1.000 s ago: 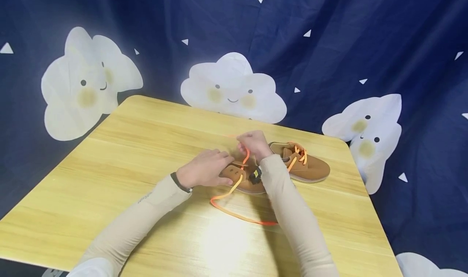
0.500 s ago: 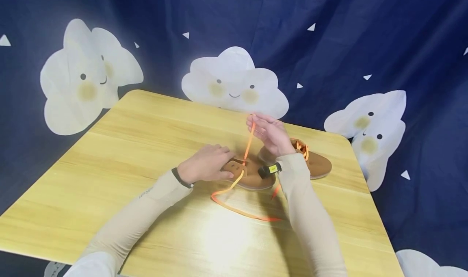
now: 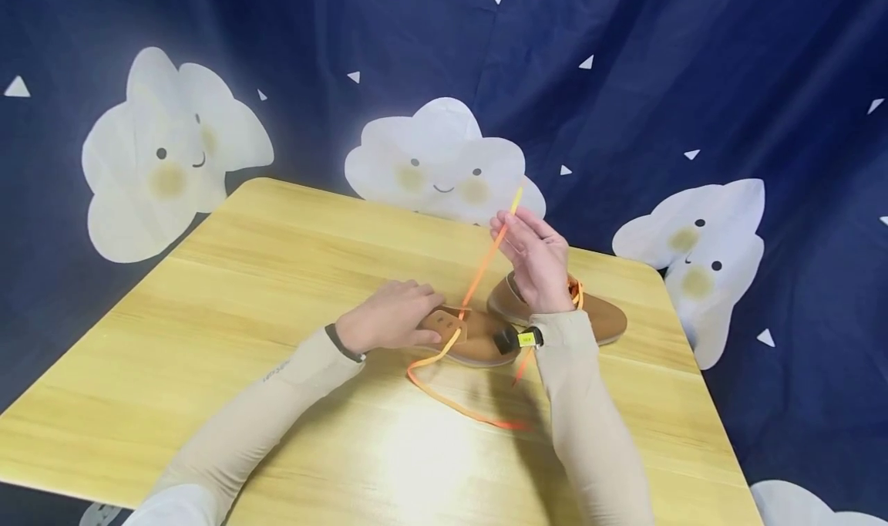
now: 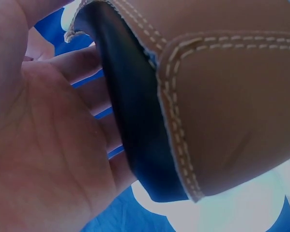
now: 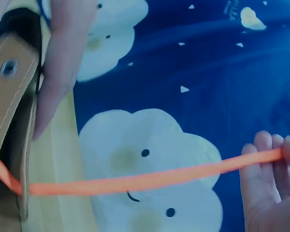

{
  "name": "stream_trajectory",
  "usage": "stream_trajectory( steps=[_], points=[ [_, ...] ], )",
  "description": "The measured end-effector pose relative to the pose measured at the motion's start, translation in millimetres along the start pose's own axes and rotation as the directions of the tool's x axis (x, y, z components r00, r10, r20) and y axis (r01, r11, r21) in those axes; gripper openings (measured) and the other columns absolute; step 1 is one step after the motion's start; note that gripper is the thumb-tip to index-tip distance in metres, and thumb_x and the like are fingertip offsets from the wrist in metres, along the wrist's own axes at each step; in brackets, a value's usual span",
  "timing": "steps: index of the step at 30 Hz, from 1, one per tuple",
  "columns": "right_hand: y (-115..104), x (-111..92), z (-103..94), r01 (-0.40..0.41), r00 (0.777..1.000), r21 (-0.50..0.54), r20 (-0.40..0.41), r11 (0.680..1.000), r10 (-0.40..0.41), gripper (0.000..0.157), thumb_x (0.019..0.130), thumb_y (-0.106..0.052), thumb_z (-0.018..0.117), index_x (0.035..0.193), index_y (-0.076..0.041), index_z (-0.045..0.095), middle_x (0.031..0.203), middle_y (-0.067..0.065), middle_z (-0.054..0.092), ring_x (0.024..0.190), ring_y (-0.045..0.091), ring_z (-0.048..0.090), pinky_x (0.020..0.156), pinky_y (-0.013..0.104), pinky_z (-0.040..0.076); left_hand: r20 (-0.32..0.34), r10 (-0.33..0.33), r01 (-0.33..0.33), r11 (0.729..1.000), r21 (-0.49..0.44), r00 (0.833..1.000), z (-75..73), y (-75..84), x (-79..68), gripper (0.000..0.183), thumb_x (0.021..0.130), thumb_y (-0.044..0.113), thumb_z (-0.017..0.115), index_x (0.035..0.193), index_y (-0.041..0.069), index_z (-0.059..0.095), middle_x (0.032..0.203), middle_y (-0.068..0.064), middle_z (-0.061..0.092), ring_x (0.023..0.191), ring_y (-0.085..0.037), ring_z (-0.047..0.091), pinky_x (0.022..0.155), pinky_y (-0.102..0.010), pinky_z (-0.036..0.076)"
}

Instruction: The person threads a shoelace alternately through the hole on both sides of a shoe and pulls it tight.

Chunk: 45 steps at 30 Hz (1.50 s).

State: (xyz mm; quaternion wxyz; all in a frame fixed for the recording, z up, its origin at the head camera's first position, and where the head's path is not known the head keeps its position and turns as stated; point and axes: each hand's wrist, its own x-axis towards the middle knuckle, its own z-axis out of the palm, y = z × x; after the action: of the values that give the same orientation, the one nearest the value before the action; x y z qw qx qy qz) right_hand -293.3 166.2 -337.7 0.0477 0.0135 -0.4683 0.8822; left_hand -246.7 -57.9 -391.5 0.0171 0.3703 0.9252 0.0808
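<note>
A brown shoe [image 3: 489, 345] lies on the table, its toe to the right. My left hand [image 3: 391, 314] holds it at the heel end, thumb on the near side and fingers over the far side. In the left wrist view, the shoe's stitched heel [image 4: 232, 116] and dark edge sit against the fingers. An orange-yellow shoelace [image 3: 479, 279] rises taut from the shoe to my right hand [image 3: 537, 256], which pinches it between thumb and fingers near its yellow end. The right wrist view shows the lace [image 5: 135, 183] stretched from beside the eyelet flap [image 5: 9, 89].
Behind and to the right stands a second brown shoe [image 3: 600, 316] with orange laces, partly hidden by the right hand. The first shoe's other lace end [image 3: 444, 399] curves over the wooden table [image 3: 208, 341] in front. A dark blue curtain with clouds hangs behind the table.
My right hand has lifted up and to the right, drawing the shoelace out into a long straight line. The left hand stays at the shoe.
</note>
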Motion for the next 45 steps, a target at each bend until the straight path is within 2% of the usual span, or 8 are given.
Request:
stream_trajectory(
  steps=[6,14,18,24,27,32,36,45],
  points=[
    [7,-24,-7.3,0.149,0.986,-0.067,0.085,0.987,-0.143,0.009,0.095,0.001,0.069,0.095,-0.007,0.065,0.092,0.010,0.081,0.085,0.019,0.079,0.083,0.033,0.064,-0.016,0.024,-0.024,1.000,-0.013,1.000,-0.7,1.5,-0.8,0.056,0.093,0.044,0.075,0.132,0.005,0.063,0.115,-0.009,0.070,0.099,-0.025,0.066,0.081,-0.040,0.055],
    [10,-46,-15.2,0.254,0.932,-0.088,0.288,0.963,-0.220,0.017,0.100,0.004,0.060,0.095,-0.012,0.057,0.088,0.009,0.081,0.079,0.019,0.077,0.087,0.031,0.062,-0.153,0.079,-0.092,0.993,-0.078,0.985,-12.4,2.5,-1.7,0.039,0.093,0.033,0.077,0.121,0.007,0.069,0.106,-0.006,0.065,0.089,-0.018,0.057,0.078,-0.034,0.050],
    [8,-48,-16.7,0.288,0.895,-0.095,0.380,0.953,-0.233,0.017,0.100,0.003,0.061,0.096,-0.012,0.056,0.090,0.008,0.081,0.078,0.020,0.077,0.093,0.033,0.061,-0.133,0.057,-0.072,0.991,-0.111,0.990,-15.4,2.2,-0.9,0.017,0.092,0.030,0.077,0.096,0.015,0.069,0.090,-0.004,0.063,0.077,-0.014,0.052,0.065,-0.028,0.045],
    [2,-52,-18.3,0.290,0.864,-0.073,0.449,0.954,-0.228,0.021,0.096,0.006,0.064,0.087,-0.011,0.057,0.095,0.010,0.081,0.083,0.022,0.079,0.093,0.037,0.061,-0.067,0.019,-0.029,0.986,-0.161,0.998,-12.3,0.5,1.4,0.024,0.092,0.031,0.076,0.079,0.020,0.059,0.071,0.004,0.052,0.063,-0.007,0.045,0.053,-0.022,0.034],
    [-3,-55,-18.2,0.294,0.864,-0.150,0.463,0.944,-0.195,0.020,0.094,0.007,0.067,0.084,-0.009,0.061,0.101,0.011,0.081,0.089,0.025,0.080,0.093,0.037,0.061,-0.044,0.010,-0.017,0.988,-0.156,0.999,-9.6,0.3,2.7,0.023,0.092,0.033,0.076,0.081,0.020,0.060,0.067,0.008,0.044,0.059,-0.006,0.041,0.051,-0.023,0.030],
    [-8,-63,-16.8,0.369,0.859,-0.336,0.480,0.866,-0.180,0.014,0.091,0.002,0.074,0.081,-0.008,0.072,0.106,0.009,0.081,0.095,0.027,0.080,0.088,0.037,0.063,-0.015,-0.001,-0.002,0.987,-0.162,1.000,-6.1,1.1,4.0,0.021,0.093,0.034,0.077,0.084,0.020,0.064,0.067,0.009,0.041,0.059,-0.006,0.038,0.052,-0.024,0.027],
    [-4,-65,-13.8,0.427,0.848,-0.340,0.473,0.838,-0.239,0.006,0.089,-0.001,0.078,0.084,0.000,0.074,0.098,0.009,0.082,0.088,0.028,0.080,0.082,0.037,0.064,-0.010,-0.001,-0.001,0.986,-0.165,1.000,-5.2,0.7,3.5,0.020,0.093,0.035,0.077,0.086,0.020,0.065,0.068,0.009,0.041,0.059,-0.006,0.038,0.052,-0.025,0.027],
    [4,-60,-20.3,0.306,0.891,-0.273,0.420,0.912,-0.173,0.018,0.088,0.008,0.073,0.081,-0.008,0.070,0.076,0.002,0.078,0.066,0.017,0.075,0.072,0.030,0.062,0.011,0.003,-0.001,0.985,-0.174,1.000,-2.5,-0.5,3.7,0.020,0.094,0.039,0.075,0.091,0.020,0.068,0.069,0.009,0.043,0.060,-0.007,0.041,0.052,-0.025,0.028]
  ],
)
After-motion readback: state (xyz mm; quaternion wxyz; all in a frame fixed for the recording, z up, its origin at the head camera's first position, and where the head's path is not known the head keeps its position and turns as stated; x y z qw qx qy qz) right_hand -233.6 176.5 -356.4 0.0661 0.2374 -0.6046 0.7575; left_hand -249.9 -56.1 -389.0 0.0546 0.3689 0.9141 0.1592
